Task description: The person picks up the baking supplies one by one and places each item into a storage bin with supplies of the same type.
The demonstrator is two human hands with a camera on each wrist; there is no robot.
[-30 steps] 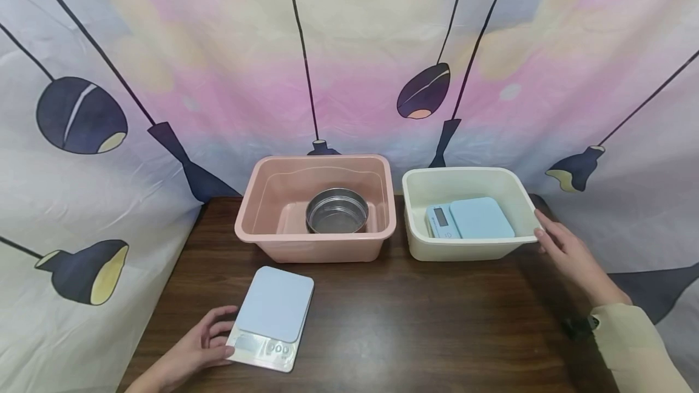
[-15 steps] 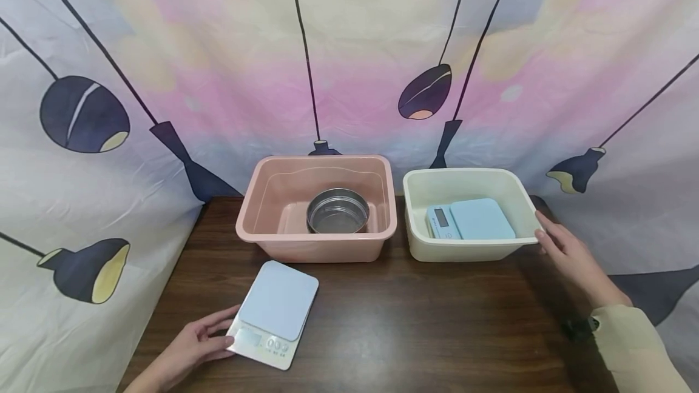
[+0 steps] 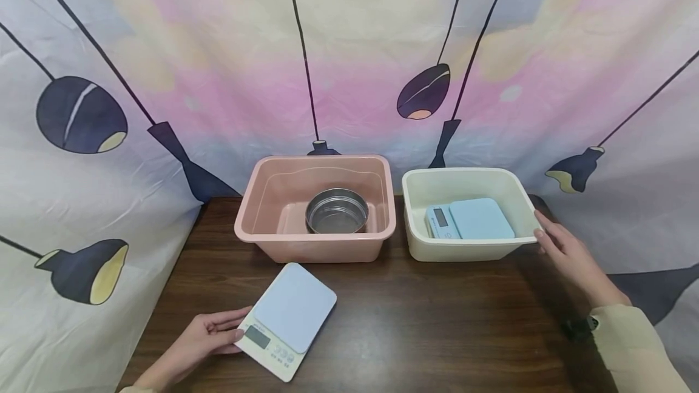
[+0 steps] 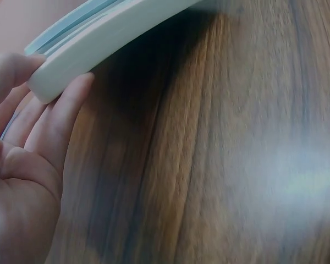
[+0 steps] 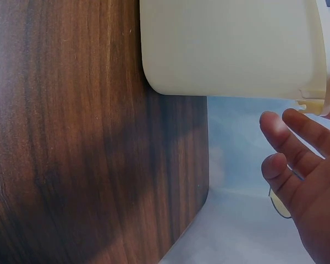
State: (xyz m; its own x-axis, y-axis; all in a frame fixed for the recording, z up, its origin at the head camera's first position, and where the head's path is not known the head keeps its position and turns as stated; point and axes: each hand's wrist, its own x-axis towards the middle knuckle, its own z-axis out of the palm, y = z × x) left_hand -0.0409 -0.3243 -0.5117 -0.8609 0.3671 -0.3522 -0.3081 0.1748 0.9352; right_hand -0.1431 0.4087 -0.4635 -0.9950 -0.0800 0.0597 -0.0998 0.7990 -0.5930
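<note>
My left hand point(image 3: 199, 338) pinches the near-left corner of a white kitchen scale point(image 3: 295, 308), thumb above and fingers beneath. In the left wrist view the scale's edge point(image 4: 88, 55) is off the wood, with a dark shadow below it. At the right, my right hand point(image 3: 573, 256) grips the rim of a cream plastic basin point(image 3: 464, 251) between thumb and fingers. In the right wrist view the other fingers point(image 5: 302, 148) hang loosely beside the basin wall. A light-blue kitchen scale point(image 3: 480, 218) lies inside the cream basin.
A pink plastic basin point(image 3: 317, 250) stands left of the cream one and holds a round metal tin point(image 3: 337, 211). Both basins sit at the back of the dark wooden table point(image 3: 415, 332), against a printed cloth point(image 3: 349, 77).
The white scale has moved right and turned clockwise, held by my left hand, which has shifted right with it. My right hand and both basins have stayed put.
</note>
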